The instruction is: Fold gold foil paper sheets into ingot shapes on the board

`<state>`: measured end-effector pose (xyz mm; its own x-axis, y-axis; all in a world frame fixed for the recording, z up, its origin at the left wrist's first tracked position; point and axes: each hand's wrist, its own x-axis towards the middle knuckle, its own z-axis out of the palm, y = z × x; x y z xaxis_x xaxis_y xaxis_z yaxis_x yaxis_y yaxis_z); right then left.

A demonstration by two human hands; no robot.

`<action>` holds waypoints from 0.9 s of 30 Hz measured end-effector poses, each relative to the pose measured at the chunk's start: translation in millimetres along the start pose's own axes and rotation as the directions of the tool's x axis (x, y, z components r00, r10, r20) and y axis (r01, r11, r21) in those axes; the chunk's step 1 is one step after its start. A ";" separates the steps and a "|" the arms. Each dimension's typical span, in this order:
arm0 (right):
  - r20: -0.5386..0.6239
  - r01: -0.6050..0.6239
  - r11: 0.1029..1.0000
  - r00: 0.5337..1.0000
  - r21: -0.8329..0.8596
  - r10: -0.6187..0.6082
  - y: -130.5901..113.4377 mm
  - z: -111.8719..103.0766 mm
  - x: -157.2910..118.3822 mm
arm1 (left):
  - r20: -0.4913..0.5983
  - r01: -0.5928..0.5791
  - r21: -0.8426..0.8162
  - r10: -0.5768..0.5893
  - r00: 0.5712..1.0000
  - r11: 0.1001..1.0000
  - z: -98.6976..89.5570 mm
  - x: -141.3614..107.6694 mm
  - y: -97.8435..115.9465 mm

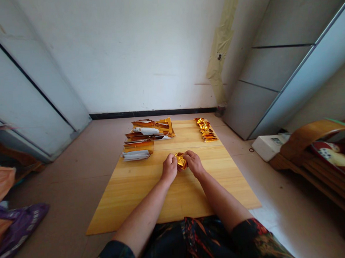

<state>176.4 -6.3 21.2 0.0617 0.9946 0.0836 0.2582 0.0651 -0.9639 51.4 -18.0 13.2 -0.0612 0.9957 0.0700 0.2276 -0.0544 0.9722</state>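
Wooden board point(121, 203), one, pale yellow, laid near floor level; all places below are given from it.

Gold foil piece point(180, 162), one, crumpled: held between both hands over the middle of the board; whether the board is touched by it cannot be told.

Left hand point(170, 168), one: nearly closed, the foil piece's left edge being pinched between thumb and bent fingers.

Right hand point(194, 162), one: partly closed, fingers curled on the foil piece's right edge, which is gripped; the fingertips are partly hidden.

Flat packets point(137, 147), several, gold and white: laid in overlapping rows on the board's far left part.

Twisted foil bundles point(204, 126), several, gold: set in a line at the board's far right corner.

White box point(266, 146), one: placed on the floor to the right of the board, well apart.

Purple bag point(27, 221), one: left of the board, well apart, its printing too blurred to be read.
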 end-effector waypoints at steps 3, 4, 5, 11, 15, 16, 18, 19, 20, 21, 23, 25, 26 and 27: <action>-0.011 0.013 0.999 1.000 -0.030 -0.013 2.4 0.9 0.6 | -0.015 -0.002 0.021 0.002 1.000 1.000 0.3 1.1 -3.5; -0.011 0.022 0.999 1.000 -0.046 -0.023 2.9 0.9 0.7 | -0.025 -0.005 0.038 0.006 1.000 0.999 0.3 1.5 -4.7; -0.009 0.033 0.997 0.999 -0.066 -0.033 3.1 0.6 0.7 | -0.032 -0.007 0.056 0.009 0.999 0.998 0.3 1.7 -5.7; 0.015 0.084 0.949 0.996 -0.303 -0.083 -3.3 -3.8 -0.4 | 0.002 0.001 0.089 -0.001 1.000 0.996 -0.4 -1.5 -0.1; 0.023 0.085 0.872 0.996 -0.482 -0.085 -10.2 -6.6 -2.1 | 0.007 0.000 0.118 -0.001 1.000 0.993 -2.3 -6.8 11.1; 0.023 0.085 0.854 0.996 -0.513 -0.085 -11.7 -7.1 -2.7 | 0.003 -0.005 0.131 0.005 1.000 0.991 -2.7 -7.8 13.1; 0.032 0.098 0.821 0.995 -0.563 -0.097 -14.5 -7.9 -4.3 | 0.000 -0.023 0.162 0.023 1.000 0.987 -3.5 -9.0 15.2; 0.038 0.108 0.804 0.994 -0.584 -0.106 -15.9 -8.2 -5.2 | 0.001 -0.033 0.176 0.033 0.999 0.984 -3.8 -9.3 15.4; 0.044 0.119 0.790 0.992 -0.602 -0.116 -17.3 -8.4 -6.2 | 0.007 -0.041 0.187 0.040 0.999 0.981 -3.9 -9.3 15.3; 0.051 0.130 0.778 0.991 -0.614 -0.126 -18.7 -8.6 -7.0 | 0.013 -0.045 0.195 0.043 0.999 0.980 -4.1 -9.2 14.9; 0.063 0.147 0.770 0.988 -0.621 -0.138 -20.9 -8.9 -8.2 | 0.018 -0.049 0.209 0.046 0.999 0.977 -4.2 -9.0 14.0; 0.065 0.152 0.784 0.988 -0.602 -0.142 -22.2 -9.3 -8.3 | 0.022 -0.055 0.225 0.051 0.998 0.973 -4.3 -9.3 13.7; 0.061 0.150 0.797 0.988 -0.585 -0.141 -22.4 -9.6 -7.8 | 0.025 -0.058 0.232 0.054 0.998 0.971 -4.3 -9.8 13.7; 0.057 0.147 0.812 0.989 -0.565 -0.140 -22.4 -9.8 -7.2 | 0.028 -0.062 0.238 0.057 0.998 0.969 -4.1 -10.4 13.9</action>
<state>179.6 -15.7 44.7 -0.0297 0.9787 0.2032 0.7633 0.1535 -0.6276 51.2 -29.4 27.0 -0.0206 0.9927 0.1188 0.4553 -0.0965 0.8851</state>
